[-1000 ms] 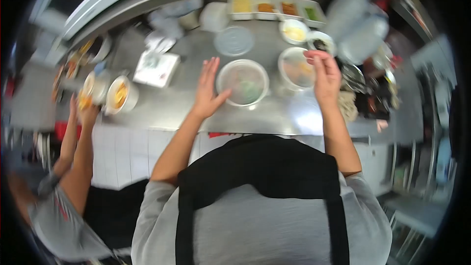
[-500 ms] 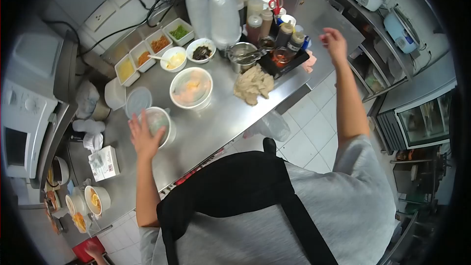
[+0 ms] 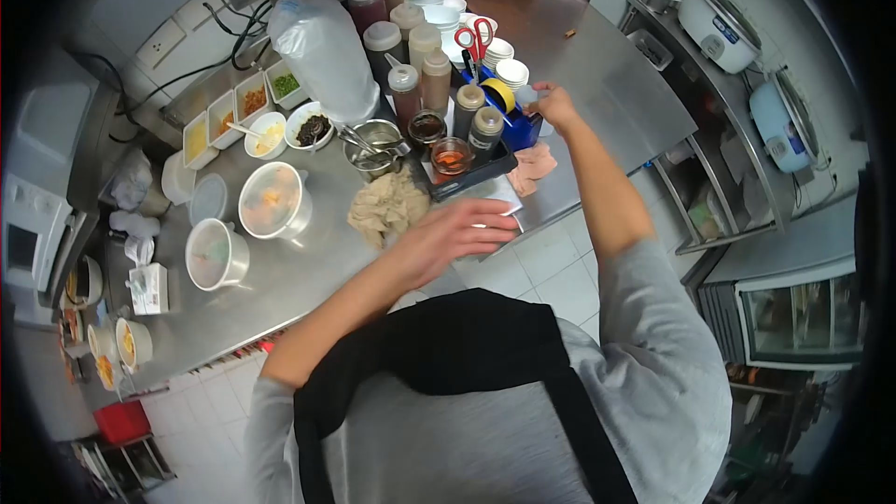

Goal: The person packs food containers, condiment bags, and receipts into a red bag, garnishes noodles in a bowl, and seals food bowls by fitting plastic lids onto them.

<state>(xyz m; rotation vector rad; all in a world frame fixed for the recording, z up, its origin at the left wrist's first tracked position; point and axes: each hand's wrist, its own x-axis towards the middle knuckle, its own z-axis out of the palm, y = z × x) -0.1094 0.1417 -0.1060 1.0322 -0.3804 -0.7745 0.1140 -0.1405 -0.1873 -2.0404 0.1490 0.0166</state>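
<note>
My right hand (image 3: 553,106) reaches to the far side of the counter, beside a blue tape dispenser (image 3: 521,131) with a yellow roll of tape (image 3: 498,94). Its fingertips are pinched at a small translucent piece that I cannot make out. My left hand (image 3: 459,235) hovers over the counter's front edge with its fingers stretched out, holding nothing. Close to it lie a crumpled beige cloth (image 3: 387,207) and a black tray (image 3: 474,175) with sauce bottles and jars. A pink cloth (image 3: 533,169) lies just below the dispenser.
Two lidded tubs, one larger (image 3: 274,201) and one smaller (image 3: 217,254), stand left on the steel counter. Behind them are topping containers (image 3: 250,98) and a bagged stack (image 3: 322,56). Red scissors (image 3: 474,37) stand upright. Rice cookers (image 3: 719,28) sit on the right shelf.
My left hand has left the smaller tub and swung right, past the beige cloth. My right hand has moved inward to the tape dispenser. The view has shifted right.
</note>
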